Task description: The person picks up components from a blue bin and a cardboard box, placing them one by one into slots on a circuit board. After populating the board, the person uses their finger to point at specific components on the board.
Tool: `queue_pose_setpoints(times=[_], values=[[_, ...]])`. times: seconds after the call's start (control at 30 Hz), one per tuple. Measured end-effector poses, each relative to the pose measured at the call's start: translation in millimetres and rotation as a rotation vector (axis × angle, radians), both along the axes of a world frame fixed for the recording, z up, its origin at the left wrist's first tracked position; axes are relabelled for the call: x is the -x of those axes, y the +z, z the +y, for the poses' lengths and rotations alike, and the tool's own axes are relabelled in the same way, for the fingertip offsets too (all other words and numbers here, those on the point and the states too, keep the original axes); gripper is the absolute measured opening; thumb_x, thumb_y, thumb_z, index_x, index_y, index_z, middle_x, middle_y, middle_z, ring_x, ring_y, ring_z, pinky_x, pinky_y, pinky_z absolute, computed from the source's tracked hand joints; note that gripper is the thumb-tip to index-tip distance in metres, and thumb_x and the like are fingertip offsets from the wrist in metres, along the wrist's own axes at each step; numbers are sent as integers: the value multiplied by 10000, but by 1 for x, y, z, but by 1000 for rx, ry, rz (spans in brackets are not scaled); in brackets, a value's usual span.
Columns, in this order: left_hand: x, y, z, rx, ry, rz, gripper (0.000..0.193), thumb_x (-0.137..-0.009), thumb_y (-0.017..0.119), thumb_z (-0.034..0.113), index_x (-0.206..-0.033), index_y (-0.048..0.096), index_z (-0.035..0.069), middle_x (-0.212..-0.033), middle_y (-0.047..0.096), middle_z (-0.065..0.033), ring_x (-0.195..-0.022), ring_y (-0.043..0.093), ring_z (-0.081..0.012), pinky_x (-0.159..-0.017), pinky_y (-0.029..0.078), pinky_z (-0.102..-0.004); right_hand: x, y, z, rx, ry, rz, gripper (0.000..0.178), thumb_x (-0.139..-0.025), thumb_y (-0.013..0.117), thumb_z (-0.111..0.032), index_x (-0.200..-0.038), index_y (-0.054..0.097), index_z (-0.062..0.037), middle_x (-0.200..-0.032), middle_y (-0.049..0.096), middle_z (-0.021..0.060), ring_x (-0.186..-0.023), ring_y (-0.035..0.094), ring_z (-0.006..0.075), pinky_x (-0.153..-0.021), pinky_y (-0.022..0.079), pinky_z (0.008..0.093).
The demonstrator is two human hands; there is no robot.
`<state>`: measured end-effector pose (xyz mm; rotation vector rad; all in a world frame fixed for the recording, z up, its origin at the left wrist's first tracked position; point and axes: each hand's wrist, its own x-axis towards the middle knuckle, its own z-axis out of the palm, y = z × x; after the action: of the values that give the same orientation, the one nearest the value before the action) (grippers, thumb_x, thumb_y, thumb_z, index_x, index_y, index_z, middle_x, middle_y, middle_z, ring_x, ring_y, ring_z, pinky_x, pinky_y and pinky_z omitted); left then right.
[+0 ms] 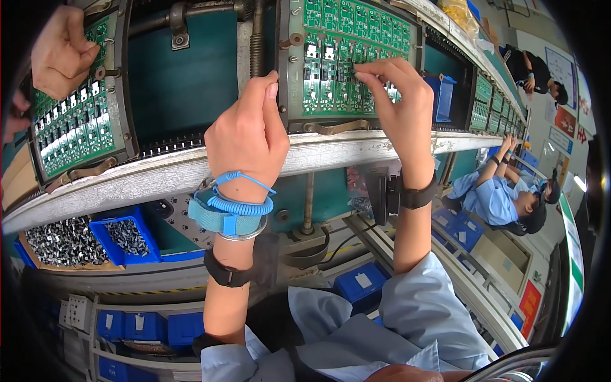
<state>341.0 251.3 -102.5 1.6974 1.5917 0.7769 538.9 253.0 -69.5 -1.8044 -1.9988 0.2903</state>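
A green circuit board panel (356, 28) is held in a dark metal frame (285, 108) on the line before me. Black components with silver tabs stand in rows on its left part. My right hand (404, 95) is over the middle of the panel, thumb and forefinger pinched at a row of small parts; whatever is between the fingertips is too small to make out. My left hand (247, 130) is closed beside the frame's left side, its fingertips together. Whether it holds a part is hidden. A blue coiled wrist strap (238, 205) circles my left wrist.
Another person's hand (63, 54) works over a second board panel (76, 127) at far left. A pale metal rail (172, 164) runs between me and the frames. Below it are a blue bin of small parts (127, 235) and a heap of silver-black components (67, 242). Co-workers (503, 197) sit at right.
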Motion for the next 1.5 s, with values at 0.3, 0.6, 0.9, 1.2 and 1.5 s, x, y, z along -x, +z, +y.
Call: queue_pose_setpoints(times=[0.3, 0.6, 0.9, 1.2, 1.5], values=[[-3, 3, 1, -49, 23, -44, 171, -954, 495, 148, -979, 652, 84, -546, 502, -136, -435, 473, -256, -444, 359, -345, 3, 7, -14, 52, -111, 14, 206, -762, 686, -11, -959, 718, -62, -894, 631, 80, -775, 598, 208, -744, 465, 312], [-5, 19, 2, -6, -2, -10, 137, -928, 507, 137, -999, 620, 110, -746, 658, -154, -664, 641, -357, -565, 509, -418, 15, 49, -32, 298, -55, -393, 629, -672, 500, 156, -1206, 635, -148, -1244, 495, 116, -1116, 472, 279, -1005, 314, 400], [-7, 48, -2, 43, 43, -103, 203, -964, 452, 151, -1091, 595, 84, -623, 600, -100, -558, 619, -270, -515, 451, -368, 3, 76, -42, 205, -33, -323, 589, -701, 515, 121, -1238, 597, -109, -1286, 454, 131, -1160, 449, 304, -1005, 315, 510], [-39, 125, -33, 518, -39, -808, 564, -998, 260, 493, -1375, 337, 81, -679, 420, 54, -560, 305, -19, -501, 202, -171, 35, 118, -61, 145, -22, 441, 412, -713, 691, 16, -1107, 686, -107, -995, 613, 70, -866, 577, 239, -780, 481, 335], [-58, 110, -31, 372, 39, -726, 447, -995, 342, 430, -1159, 522, 55, -719, 489, 43, -584, 305, -2, -500, 207, -182, 10, 111, -66, 142, -217, 566, 229, -790, 665, -3, -1017, 682, -37, -925, 660, 85, -829, 629, 187, -772, 482, 290]])
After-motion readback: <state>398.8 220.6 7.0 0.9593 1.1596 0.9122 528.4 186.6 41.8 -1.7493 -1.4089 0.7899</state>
